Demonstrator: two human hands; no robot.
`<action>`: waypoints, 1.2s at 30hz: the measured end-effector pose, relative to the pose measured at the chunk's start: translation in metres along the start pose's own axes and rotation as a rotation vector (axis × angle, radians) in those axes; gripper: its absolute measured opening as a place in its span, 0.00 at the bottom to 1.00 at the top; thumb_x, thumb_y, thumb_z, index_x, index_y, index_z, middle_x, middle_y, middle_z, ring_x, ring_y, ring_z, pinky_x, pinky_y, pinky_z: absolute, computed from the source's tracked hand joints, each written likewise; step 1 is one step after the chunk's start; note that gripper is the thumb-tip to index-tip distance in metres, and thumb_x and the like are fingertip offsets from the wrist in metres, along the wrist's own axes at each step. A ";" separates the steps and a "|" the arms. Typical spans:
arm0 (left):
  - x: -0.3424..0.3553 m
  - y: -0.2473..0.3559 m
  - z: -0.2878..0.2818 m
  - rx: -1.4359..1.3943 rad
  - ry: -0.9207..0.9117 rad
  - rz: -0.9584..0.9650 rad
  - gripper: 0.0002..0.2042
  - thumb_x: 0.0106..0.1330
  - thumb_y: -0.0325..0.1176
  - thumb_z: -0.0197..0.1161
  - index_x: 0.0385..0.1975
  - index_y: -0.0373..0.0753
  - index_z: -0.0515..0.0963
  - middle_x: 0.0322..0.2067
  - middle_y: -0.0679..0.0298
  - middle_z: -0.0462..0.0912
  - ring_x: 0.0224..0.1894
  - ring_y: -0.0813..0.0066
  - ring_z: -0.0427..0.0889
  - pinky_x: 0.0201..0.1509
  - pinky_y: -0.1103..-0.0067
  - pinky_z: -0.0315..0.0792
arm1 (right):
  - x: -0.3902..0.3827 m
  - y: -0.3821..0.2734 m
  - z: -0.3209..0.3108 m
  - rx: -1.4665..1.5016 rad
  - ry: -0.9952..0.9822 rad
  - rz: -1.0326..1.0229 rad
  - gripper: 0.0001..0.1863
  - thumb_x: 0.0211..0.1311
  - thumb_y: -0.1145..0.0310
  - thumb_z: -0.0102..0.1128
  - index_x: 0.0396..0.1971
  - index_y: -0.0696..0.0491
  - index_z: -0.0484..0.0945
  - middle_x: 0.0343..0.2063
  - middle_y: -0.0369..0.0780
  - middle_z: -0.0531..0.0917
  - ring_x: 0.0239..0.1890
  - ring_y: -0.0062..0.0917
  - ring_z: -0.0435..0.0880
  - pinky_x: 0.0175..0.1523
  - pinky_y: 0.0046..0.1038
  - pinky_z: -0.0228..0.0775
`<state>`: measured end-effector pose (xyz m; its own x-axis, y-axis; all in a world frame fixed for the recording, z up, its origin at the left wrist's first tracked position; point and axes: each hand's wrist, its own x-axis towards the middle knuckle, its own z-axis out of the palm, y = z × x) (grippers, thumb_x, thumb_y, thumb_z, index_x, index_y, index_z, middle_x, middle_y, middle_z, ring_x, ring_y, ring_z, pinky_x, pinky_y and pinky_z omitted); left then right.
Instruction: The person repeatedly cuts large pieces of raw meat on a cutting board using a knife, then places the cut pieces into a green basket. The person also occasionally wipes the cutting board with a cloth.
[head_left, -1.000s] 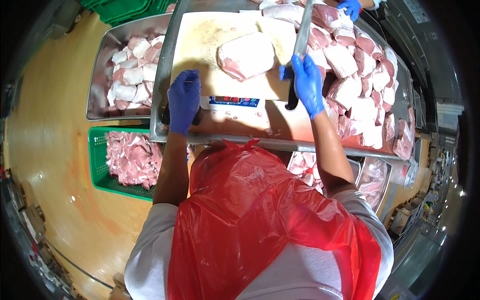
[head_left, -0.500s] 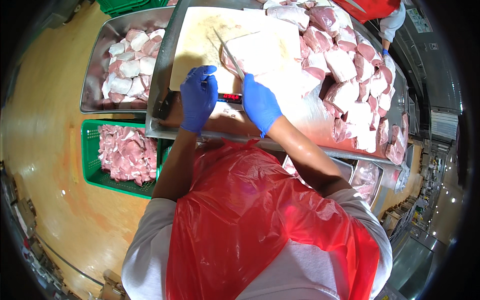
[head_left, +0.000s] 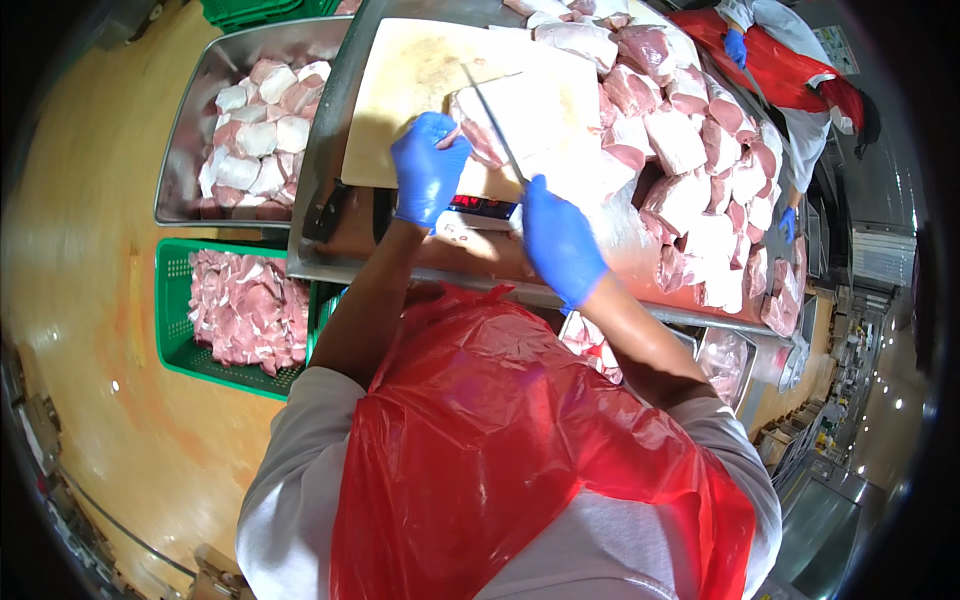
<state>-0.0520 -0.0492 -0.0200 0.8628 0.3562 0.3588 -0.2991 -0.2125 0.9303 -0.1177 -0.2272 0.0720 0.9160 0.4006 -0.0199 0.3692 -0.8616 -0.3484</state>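
Note:
My right hand (head_left: 562, 243), in a blue glove, is closed round the handle of a long, thin knife (head_left: 487, 112). Its blade slants up and left over a pale slab of raw meat (head_left: 480, 138) on the cutting board (head_left: 400, 80). At the slab's left side, my left hand (head_left: 428, 172), also gloved in blue, has its fingers curled in; a bit of pink meat shows at the fingertips. Whether that bit belongs to the slab I cannot tell. Between my wrists, a small scale display (head_left: 483, 206) glows red. Glare washes out the slab's right part.
Large raw meat chunks (head_left: 690, 190) pile up on the table's right. Left of the table are a steel tub (head_left: 185, 160) of meat pieces and a green crate (head_left: 175, 310) of meat trimmings. A black-handled tool (head_left: 326, 210) lies at the board's corner. A co-worker (head_left: 775, 60) stands far right.
My left hand has moved right and up to the slab's edge. My right hand has shifted right and down with the knife. The co-worker shows more fully, with a blade in one hand.

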 end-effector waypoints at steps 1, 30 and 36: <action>0.002 -0.006 -0.001 0.012 0.038 0.055 0.05 0.53 0.20 0.68 0.26 0.34 0.78 0.21 0.60 0.80 0.24 0.75 0.78 0.32 0.78 0.74 | 0.018 -0.001 0.015 -0.006 0.019 0.017 0.11 0.64 0.75 0.49 0.42 0.64 0.65 0.25 0.57 0.80 0.28 0.55 0.82 0.34 0.51 0.73; -0.012 -0.001 -0.086 -0.229 -0.149 -0.440 0.04 0.59 0.23 0.66 0.33 0.35 0.82 0.28 0.70 0.80 0.30 0.85 0.75 0.36 0.85 0.70 | 0.015 0.002 0.029 -0.144 -0.144 -0.014 0.10 0.64 0.73 0.50 0.42 0.62 0.69 0.26 0.53 0.83 0.31 0.47 0.86 0.36 0.43 0.79; -0.032 -0.012 -0.238 -0.198 -0.057 -0.462 0.05 0.60 0.24 0.65 0.35 0.36 0.80 0.30 0.71 0.78 0.32 0.83 0.74 0.38 0.85 0.70 | -0.091 0.054 -0.018 -0.088 -0.294 0.131 0.09 0.68 0.70 0.53 0.39 0.60 0.68 0.24 0.51 0.83 0.26 0.50 0.83 0.31 0.44 0.75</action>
<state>-0.1730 0.1590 -0.0242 0.9425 0.3208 -0.0934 0.0526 0.1338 0.9896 -0.1780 -0.3158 0.0723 0.8769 0.3461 -0.3335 0.2746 -0.9302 -0.2433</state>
